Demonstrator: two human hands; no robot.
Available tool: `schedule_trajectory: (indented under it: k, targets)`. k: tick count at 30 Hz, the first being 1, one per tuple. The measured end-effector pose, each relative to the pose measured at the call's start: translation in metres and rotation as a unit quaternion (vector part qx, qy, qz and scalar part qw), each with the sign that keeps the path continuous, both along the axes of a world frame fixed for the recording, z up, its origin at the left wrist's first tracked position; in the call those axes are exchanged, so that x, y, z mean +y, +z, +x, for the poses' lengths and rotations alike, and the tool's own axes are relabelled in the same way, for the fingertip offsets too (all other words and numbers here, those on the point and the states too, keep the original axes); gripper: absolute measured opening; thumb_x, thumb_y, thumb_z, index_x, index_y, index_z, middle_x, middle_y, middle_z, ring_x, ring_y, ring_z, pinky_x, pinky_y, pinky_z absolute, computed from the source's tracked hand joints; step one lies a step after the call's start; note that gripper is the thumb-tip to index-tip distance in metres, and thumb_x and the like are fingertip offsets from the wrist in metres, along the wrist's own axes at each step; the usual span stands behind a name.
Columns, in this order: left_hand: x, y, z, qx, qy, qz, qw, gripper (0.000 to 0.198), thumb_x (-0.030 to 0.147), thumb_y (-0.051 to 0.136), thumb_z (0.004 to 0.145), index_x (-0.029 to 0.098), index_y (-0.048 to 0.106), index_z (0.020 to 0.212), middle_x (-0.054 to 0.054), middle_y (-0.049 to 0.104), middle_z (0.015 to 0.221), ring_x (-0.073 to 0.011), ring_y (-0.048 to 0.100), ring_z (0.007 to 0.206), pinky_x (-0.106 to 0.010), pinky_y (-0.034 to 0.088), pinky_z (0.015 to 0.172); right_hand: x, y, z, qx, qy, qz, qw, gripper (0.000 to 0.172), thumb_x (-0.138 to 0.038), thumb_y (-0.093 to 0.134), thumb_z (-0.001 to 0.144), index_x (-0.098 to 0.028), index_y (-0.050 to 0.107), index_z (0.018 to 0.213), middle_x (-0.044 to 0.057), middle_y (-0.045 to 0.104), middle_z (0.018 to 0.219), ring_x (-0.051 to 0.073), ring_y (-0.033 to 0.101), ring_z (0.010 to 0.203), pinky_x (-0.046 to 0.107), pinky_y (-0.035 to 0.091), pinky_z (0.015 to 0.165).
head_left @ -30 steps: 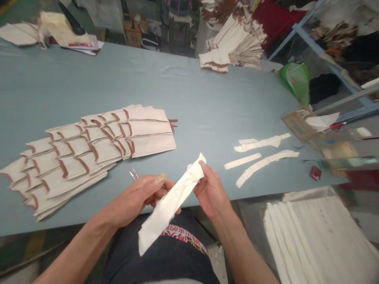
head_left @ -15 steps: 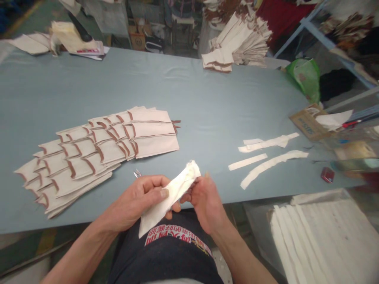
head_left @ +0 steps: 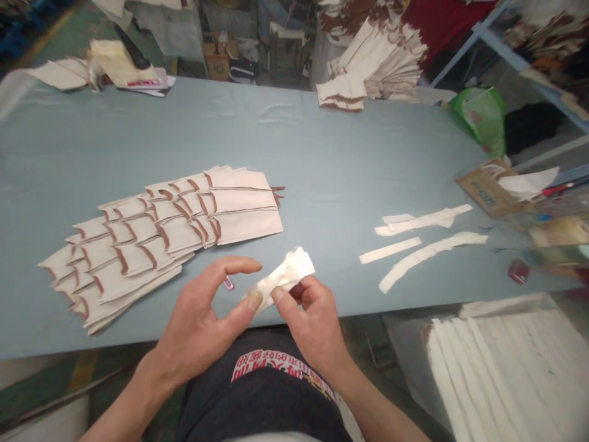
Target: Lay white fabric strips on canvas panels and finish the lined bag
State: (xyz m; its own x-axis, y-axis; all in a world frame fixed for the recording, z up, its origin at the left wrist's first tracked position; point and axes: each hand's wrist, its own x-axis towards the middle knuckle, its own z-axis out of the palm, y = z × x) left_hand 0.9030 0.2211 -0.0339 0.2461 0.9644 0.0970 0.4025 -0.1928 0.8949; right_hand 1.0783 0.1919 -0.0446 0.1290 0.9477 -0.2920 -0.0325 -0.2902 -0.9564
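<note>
Over the table's near edge, a small cream fabric piece [head_left: 289,270] sits bunched and partly folded between both hands. My right hand [head_left: 317,322] pinches its lower side, thumb on top and fingers curled beneath. My left hand [head_left: 207,313] has its thumb pressed on the near left end of the fabric, while the index finger stretches out above, apart from it; its other fingers are mostly hidden. Beside that hand on the table shows the pink handle of a small tool [head_left: 229,282], partly covered. Left of the hands lie overlapping rows of cream fabric pieces with brown edges [head_left: 161,227].
Several loose cream strips [head_left: 414,245] rest right on the blue-grey table [head_left: 322,147]. A cardboard box [head_left: 483,187], a green bag [head_left: 481,116] and a dark red object [head_left: 519,270] stand farther right. Stacked fabric [head_left: 368,67] lies at the back; white strips [head_left: 497,368] are below right.
The fabric piece was stretched out long and is now bunched shorter. My left index finger has lifted off it, and my right thumb has come onto its top. The view shifted slightly.
</note>
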Motion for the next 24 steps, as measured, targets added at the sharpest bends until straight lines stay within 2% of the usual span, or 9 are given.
schedule_trajectory:
  k: [2,3,6,9,12,14,17,20,24]
  targets:
    - [-0.001,0.003,0.005,0.049,-0.017,0.110,0.993,0.010,0.025,0.075,0.090,0.022,0.072,0.100,-0.004,0.077,0.102,-0.0223,0.069,0.097,-0.030,0.048,0.091,-0.002,-0.002,-0.002,-0.036,0.001,0.026,0.999,0.019,-0.037,0.066,0.081,-0.020,0.062,0.071,0.000,0.069,0.064,0.014,0.061,0.059,0.027,0.052,0.061]
    - [-0.002,0.003,0.008,0.062,-0.029,0.137,0.988,0.006,0.022,0.074,0.091,0.022,0.070,0.096,-0.004,0.076,0.099,-0.0210,0.068,0.094,-0.030,0.047,0.090,-0.002,-0.002,-0.003,-0.049,0.002,0.038,0.998,0.020,-0.036,0.065,0.081,-0.020,0.061,0.070,0.000,0.069,0.064,0.015,0.062,0.058,0.027,0.052,0.060]
    - [-0.003,0.005,0.012,0.070,-0.046,0.135,0.987,0.008,0.016,0.068,0.093,0.021,0.065,0.087,-0.001,0.073,0.090,-0.0183,0.065,0.086,-0.029,0.045,0.084,-0.005,-0.002,-0.004,-0.073,0.005,0.055,0.996,0.020,-0.036,0.063,0.083,-0.020,0.061,0.070,0.001,0.071,0.065,0.015,0.063,0.059,0.027,0.052,0.061]
    - [-0.004,0.005,0.010,0.040,-0.035,0.051,0.997,0.015,0.017,0.065,0.094,0.022,0.064,0.079,0.000,0.070,0.083,-0.0181,0.063,0.081,-0.029,0.044,0.080,-0.008,-0.003,-0.002,-0.069,0.008,0.039,0.997,0.023,-0.038,0.065,0.084,-0.020,0.062,0.071,0.001,0.071,0.066,0.015,0.063,0.060,0.027,0.052,0.062]
    - [-0.004,0.002,0.002,-0.048,-0.031,-0.098,0.993,0.021,0.030,0.066,0.097,0.022,0.066,0.077,0.000,0.069,0.083,-0.0190,0.062,0.080,-0.029,0.046,0.078,-0.012,-0.006,0.002,-0.017,0.019,0.010,1.000,0.022,-0.039,0.064,0.085,-0.018,0.068,0.083,0.002,0.073,0.074,0.016,0.064,0.065,0.028,0.053,0.065]
    - [-0.004,-0.002,-0.003,-0.119,-0.032,-0.182,0.976,0.027,0.040,0.069,0.096,0.022,0.067,0.077,-0.001,0.069,0.085,-0.0196,0.061,0.082,-0.029,0.047,0.078,-0.015,-0.008,0.005,0.010,0.026,0.000,1.000,0.023,-0.038,0.063,0.086,-0.017,0.070,0.092,0.003,0.073,0.080,0.017,0.064,0.070,0.029,0.053,0.068]
    - [-0.005,-0.007,-0.006,-0.198,-0.037,-0.259,0.945,0.032,0.047,0.076,0.093,0.021,0.068,0.077,-0.001,0.068,0.085,-0.0183,0.058,0.082,-0.027,0.046,0.078,-0.020,-0.011,0.008,0.017,0.029,-0.002,0.999,0.022,-0.037,0.062,0.087,-0.017,0.070,0.091,0.003,0.072,0.082,0.018,0.064,0.075,0.029,0.053,0.070]
    - [-0.008,-0.007,-0.003,-0.260,-0.027,-0.313,0.913,0.036,0.050,0.083,0.086,0.019,0.069,0.074,0.001,0.064,0.077,-0.0156,0.053,0.075,-0.024,0.045,0.072,-0.024,-0.011,0.009,-0.001,0.028,0.014,1.000,0.021,-0.036,0.060,0.087,-0.017,0.069,0.091,0.003,0.073,0.084,0.018,0.065,0.076,0.030,0.054,0.072]
    - [-0.011,0.000,0.002,-0.317,-0.003,-0.361,0.877,0.037,0.051,0.085,0.081,0.018,0.071,0.075,-0.001,0.069,0.074,-0.0154,0.057,0.072,-0.023,0.047,0.071,-0.026,-0.011,0.011,-0.065,-0.004,0.033,0.997,0.016,-0.034,0.062,0.083,-0.018,0.066,0.081,0.000,0.068,0.072,0.015,0.061,0.066,0.027,0.051,0.064]
